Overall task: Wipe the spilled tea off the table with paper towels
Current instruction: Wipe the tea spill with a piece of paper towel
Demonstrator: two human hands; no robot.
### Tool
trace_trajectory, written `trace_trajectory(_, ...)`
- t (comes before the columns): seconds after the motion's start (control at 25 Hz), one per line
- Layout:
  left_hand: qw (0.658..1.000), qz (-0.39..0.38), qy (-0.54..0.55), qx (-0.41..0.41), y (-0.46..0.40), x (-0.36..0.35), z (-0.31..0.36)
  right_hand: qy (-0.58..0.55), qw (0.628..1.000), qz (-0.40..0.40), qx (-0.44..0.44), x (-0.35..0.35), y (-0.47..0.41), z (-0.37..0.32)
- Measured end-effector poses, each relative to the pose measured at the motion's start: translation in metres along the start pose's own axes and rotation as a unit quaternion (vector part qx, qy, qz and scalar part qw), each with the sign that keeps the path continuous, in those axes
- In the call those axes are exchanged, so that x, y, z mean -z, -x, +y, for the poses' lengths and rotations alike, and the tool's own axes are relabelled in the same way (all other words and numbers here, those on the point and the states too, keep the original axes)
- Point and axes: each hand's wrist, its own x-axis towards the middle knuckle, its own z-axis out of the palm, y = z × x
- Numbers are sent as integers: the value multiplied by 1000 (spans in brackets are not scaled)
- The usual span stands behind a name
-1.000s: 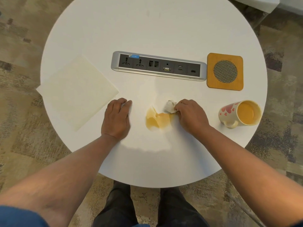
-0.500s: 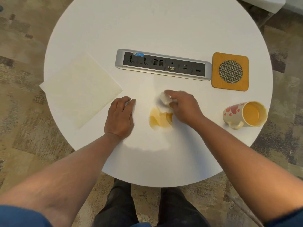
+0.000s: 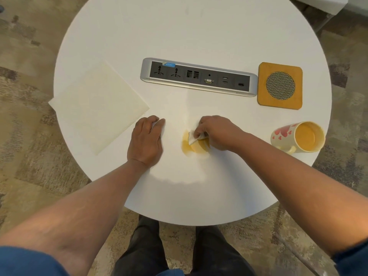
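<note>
Pressing a crumpled paper towel [image 3: 192, 138] into a puddle of spilled tea [image 3: 189, 146], a person leans over a round white table [image 3: 199, 32], dark trouser legs visible beneath its near edge and blue sleeves at the bottom corners of the view. The right hand [image 3: 217, 134] has its fingers curled round the wad, a white corner of which sticks out to the left of the fingertips; the wad is too bunched to give a clear long axis. The amber puddle lies near the middle of the table's near half, spreading from under the hand toward the left and near side. To its left, apart from the spill, the left hand [image 3: 146, 141] rests flat on the tabletop, fingers extended and pointing away from the person, holding nothing. Further left, a flat stack of cream paper napkins [image 3: 97, 108] lies turned diagonally, its far-left corner overhanging the table's rim and its right corner just beside the left hand's fingertips. At the right edge, a mug with red hearts [image 3: 298, 137] lies tipped on its side, its orange-lined mouth facing right and its handle toward the near side. Beyond it sits a square orange coaster with a round mesh centre [image 3: 279, 85]. A silver power and data socket strip [image 3: 199, 76] runs left to right across the table's centre, just left of the coaster.
</note>
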Motion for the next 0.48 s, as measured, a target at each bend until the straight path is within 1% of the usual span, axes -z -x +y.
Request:
trace_trajectory(0.08, 1000, -3, 2, 2, 0, 0, 0, -21, 999, -26, -10, -3, 12, 5)
trace_trajectory(0.16, 1000, -2, 1, 2, 0, -1, 0, -78, 995, -45, -34, -4, 21, 11)
trace_trajectory(0.2, 1000, -1, 1, 1, 0, -2, -1, -133, 989, -27, -61, -4, 24, 15)
trace_trajectory(0.28, 1000, 1, 1, -2, 0, -2, -2, -239, 959, 74, -136, 0, 23, 24)
trace_trajectory(0.32, 1000, 2, 1, -4, 0, -3, -2, -266, 941, 123, -168, 2, 20, 29)
trace_trajectory(0.36, 1000, 3, 1, -4, 0, -3, -2, -274, 931, 148, -191, 3, 16, 32)
trace_trajectory(0.4, 1000, 4, 1, -4, 0, -3, -2, -269, 929, 153, -203, 3, 13, 33)
trace_trajectory(0.48, 1000, 5, 1, -3, 0, -2, -2, -235, 941, 135, -201, 0, 9, 31)
